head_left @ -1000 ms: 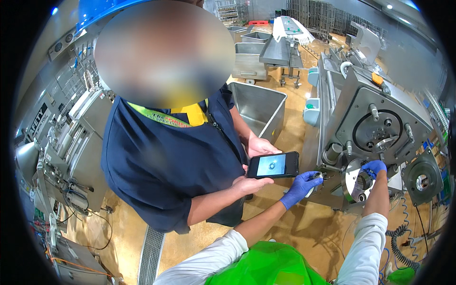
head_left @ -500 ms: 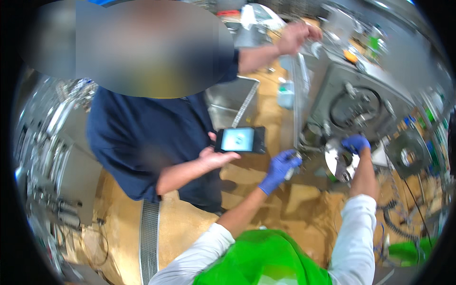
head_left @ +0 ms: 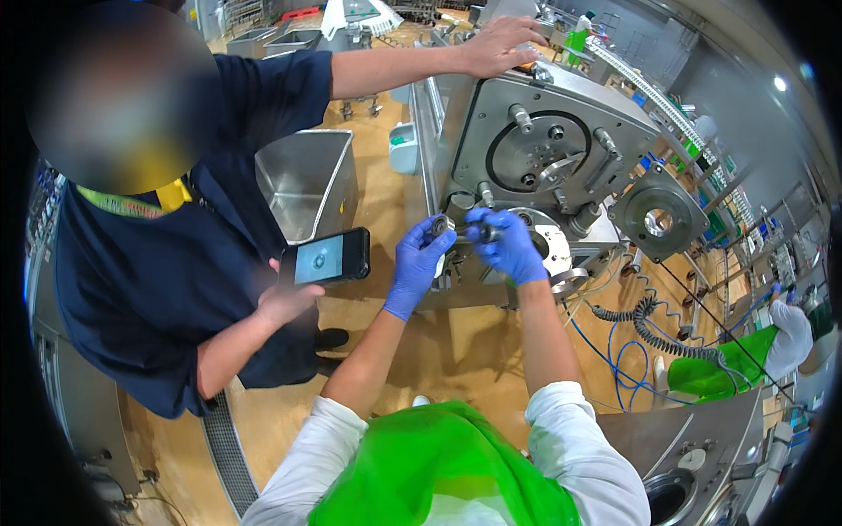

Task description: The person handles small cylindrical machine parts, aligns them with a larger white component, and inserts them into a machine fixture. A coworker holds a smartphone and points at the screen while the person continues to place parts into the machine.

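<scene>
In front of me my left hand (head_left: 419,266), in a blue glove, pinches a small round metal ring-like part (head_left: 440,227). Close on its right, my right hand (head_left: 510,249), also gloved in blue, grips a dark metal part with a short shaft (head_left: 488,233). The two parts are near each other; whether they touch I cannot tell. Just behind my right hand is a shiny metal disc (head_left: 554,247) with holes. Beyond it rises a steel machine's square face (head_left: 545,107), with a dark ring groove and several pegs.
At my left a co-worker in dark blue holds a phone (head_left: 331,259) and rests the other hand (head_left: 504,46) atop the machine. A steel tub (head_left: 309,180) stands behind. A flange plate (head_left: 660,213) is at the right, above a coiled dark hose (head_left: 645,320). Another person (head_left: 745,351) bends there.
My right hand has left the shiny disc and come leftward to my left hand, now holding a dark metal part. The co-worker's raised hand now lies on the machine. My view has shifted.
</scene>
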Demonstrator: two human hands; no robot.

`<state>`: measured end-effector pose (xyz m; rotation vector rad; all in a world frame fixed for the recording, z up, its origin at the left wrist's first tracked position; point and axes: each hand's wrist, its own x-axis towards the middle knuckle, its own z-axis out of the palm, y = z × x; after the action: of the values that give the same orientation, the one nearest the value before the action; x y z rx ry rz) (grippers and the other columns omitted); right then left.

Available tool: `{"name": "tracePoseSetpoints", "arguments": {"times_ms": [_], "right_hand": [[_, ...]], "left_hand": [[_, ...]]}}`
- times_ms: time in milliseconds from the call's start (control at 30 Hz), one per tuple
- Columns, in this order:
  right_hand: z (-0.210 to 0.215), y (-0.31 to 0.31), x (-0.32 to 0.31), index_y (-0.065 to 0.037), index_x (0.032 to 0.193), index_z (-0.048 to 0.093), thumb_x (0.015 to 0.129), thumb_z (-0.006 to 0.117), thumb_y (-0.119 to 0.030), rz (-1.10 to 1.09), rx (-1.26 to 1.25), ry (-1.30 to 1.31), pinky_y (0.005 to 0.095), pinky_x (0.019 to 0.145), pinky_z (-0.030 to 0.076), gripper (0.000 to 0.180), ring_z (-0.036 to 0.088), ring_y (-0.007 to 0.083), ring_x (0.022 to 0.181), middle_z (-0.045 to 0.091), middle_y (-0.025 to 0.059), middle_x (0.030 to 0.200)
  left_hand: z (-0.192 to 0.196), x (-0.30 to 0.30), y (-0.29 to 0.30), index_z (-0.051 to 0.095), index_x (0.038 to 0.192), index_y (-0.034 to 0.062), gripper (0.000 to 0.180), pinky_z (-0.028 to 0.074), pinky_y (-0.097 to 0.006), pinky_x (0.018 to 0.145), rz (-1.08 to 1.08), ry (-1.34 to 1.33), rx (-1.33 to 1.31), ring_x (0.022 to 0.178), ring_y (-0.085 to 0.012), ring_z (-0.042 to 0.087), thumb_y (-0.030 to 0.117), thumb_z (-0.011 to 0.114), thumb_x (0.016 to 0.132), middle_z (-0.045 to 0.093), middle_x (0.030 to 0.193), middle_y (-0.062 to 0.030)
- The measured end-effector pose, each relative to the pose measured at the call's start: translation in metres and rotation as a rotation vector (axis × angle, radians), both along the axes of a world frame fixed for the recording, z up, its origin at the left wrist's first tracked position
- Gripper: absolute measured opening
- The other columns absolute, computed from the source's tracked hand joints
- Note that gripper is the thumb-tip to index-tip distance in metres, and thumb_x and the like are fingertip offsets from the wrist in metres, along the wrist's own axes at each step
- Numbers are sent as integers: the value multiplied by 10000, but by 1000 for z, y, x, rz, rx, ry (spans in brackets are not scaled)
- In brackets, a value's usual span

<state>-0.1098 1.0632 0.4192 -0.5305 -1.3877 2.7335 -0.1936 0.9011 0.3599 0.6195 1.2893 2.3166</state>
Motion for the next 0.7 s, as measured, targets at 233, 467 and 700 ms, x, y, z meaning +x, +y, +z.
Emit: {"name": "tracePoseSetpoints", "arguments": {"times_ms": [233, 467, 700], "right_hand": [[3, -7, -22, -31, 977, 603, 762, 544, -162, -107, -353, 445, 282, 415, 413, 259, 455, 169, 482, 603, 129, 814], [38, -32, -11, -12, 1056, 581, 753, 573, -195, -106, -311, 568, 412, 738, 561, 354, 644, 295, 848, 643, 163, 961], [54, -55, 1, -5, 1099, 564, 726, 539, -41, -328, 171, 505, 202, 430, 432, 375, 554, 111, 579, 628, 96, 879]], "left_hand": [[30, 13, 25, 577, 1209, -8, 408, 485, -241, 823, 64, 154, 1, 902, -75, 584, 65, 706, 828, 639, 1035, -31], [68, 22, 19, 564, 1223, -20, 438, 490, -241, 841, 147, 324, 118, 937, -92, 593, 12, 713, 812, 630, 1083, -54], [89, 23, 2, 551, 1245, -36, 438, 485, -230, 821, -26, 288, 152, 943, -86, 585, 16, 694, 834, 636, 1072, -56]]}}
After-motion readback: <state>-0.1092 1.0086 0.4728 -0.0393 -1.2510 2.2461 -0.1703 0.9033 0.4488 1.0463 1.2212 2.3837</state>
